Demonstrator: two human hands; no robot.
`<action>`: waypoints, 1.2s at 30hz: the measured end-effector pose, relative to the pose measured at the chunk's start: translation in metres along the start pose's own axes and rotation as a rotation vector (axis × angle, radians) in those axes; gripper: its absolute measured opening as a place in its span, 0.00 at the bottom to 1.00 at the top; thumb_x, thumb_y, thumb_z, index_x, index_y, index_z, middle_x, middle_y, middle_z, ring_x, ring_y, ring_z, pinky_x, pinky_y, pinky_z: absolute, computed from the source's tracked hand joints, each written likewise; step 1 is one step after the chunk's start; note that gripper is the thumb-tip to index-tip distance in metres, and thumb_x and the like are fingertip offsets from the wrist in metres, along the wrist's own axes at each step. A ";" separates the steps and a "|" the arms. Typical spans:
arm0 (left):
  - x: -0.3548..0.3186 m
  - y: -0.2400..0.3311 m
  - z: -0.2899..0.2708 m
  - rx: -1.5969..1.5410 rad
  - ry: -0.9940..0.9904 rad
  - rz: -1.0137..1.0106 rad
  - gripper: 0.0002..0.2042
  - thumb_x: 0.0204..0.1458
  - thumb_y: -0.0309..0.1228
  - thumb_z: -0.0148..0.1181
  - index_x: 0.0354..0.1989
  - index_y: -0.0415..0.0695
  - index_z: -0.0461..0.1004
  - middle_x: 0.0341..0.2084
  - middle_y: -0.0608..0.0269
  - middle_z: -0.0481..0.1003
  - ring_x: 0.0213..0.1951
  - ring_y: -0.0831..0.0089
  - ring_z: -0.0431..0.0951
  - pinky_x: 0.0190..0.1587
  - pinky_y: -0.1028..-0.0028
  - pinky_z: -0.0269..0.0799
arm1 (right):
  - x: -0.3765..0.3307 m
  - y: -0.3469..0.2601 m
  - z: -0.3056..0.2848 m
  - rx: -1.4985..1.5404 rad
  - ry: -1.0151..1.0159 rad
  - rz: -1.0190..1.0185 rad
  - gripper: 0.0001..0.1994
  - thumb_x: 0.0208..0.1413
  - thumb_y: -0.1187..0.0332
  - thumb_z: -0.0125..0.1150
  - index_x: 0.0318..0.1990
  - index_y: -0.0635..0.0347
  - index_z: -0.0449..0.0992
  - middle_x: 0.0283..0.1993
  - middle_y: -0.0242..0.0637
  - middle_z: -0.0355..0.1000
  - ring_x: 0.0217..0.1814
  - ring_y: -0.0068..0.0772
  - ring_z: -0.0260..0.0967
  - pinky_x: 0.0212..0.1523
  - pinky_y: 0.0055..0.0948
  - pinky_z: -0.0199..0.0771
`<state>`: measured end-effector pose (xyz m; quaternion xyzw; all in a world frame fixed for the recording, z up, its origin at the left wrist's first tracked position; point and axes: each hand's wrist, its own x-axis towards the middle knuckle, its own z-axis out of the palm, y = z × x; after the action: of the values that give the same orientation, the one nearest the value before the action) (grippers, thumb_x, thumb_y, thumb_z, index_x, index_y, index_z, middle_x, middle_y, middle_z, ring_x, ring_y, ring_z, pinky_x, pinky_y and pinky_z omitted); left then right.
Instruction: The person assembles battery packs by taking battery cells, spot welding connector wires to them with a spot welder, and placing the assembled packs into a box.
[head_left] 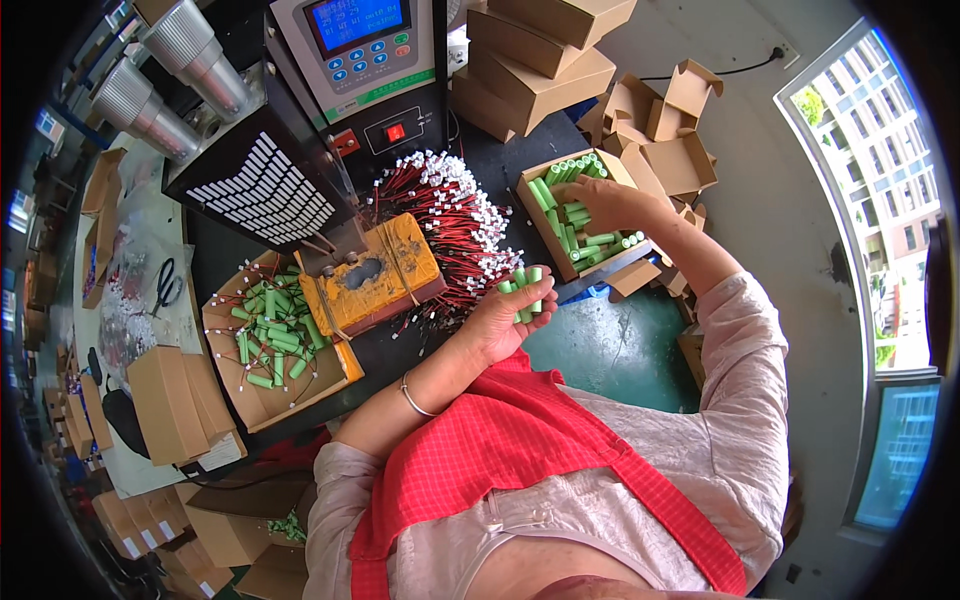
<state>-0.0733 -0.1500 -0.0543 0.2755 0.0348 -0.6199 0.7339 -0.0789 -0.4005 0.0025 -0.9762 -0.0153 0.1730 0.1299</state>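
Observation:
My left hand [508, 318] is closed around several green cylindrical battery cells [521, 283], their ends poking up between thumb and fingers. To its right, an open cardboard box [543, 226] holds many more green cells [566, 238], some standing in a row, others lying loose. My right hand [610, 204] reaches into this box over its right side, fingers bent down among the cells; their tips are partly hidden, so what they grip is unclear. A heap of red wire leads with white connectors [450, 215] lies just beyond my left hand.
A black spot welder [360, 90] with a blue screen stands at the back. Before it sits a taped yellow block [375, 275] bound with bands. At left, a cardboard tray [235, 385] holds wired green cells. Cardboard boxes [540, 75] are stacked behind; scissors [166, 285] lie far left.

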 end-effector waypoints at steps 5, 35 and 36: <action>-0.001 -0.003 0.005 -0.004 0.016 0.019 0.14 0.49 0.29 0.60 0.44 0.48 0.67 0.37 0.63 0.73 0.38 0.72 0.74 0.40 0.75 0.72 | 0.000 0.007 -0.003 -0.012 -0.064 0.152 0.22 0.38 0.63 0.66 0.42 0.63 0.72 0.33 0.46 0.73 0.35 0.40 0.70 0.41 0.33 0.70; -0.067 -0.008 -0.020 0.027 0.109 0.132 0.14 0.45 0.24 0.61 0.41 0.43 0.67 0.34 0.63 0.72 0.38 0.69 0.75 0.41 0.72 0.72 | 0.006 -0.099 0.020 0.097 0.301 -0.099 0.09 0.39 0.74 0.57 0.32 0.62 0.75 0.30 0.41 0.72 0.34 0.41 0.70 0.38 0.32 0.70; -0.071 -0.008 -0.021 0.039 0.110 0.128 0.14 0.45 0.24 0.61 0.41 0.43 0.67 0.34 0.63 0.72 0.38 0.69 0.75 0.41 0.72 0.72 | 0.007 -0.097 0.027 0.104 0.348 -0.119 0.08 0.39 0.68 0.55 0.30 0.58 0.74 0.31 0.42 0.72 0.35 0.45 0.70 0.37 0.37 0.71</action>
<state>-0.0912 -0.0782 -0.0470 0.3251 0.0453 -0.5561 0.7636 -0.0806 -0.2999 0.0007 -0.9807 -0.0415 -0.0059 0.1910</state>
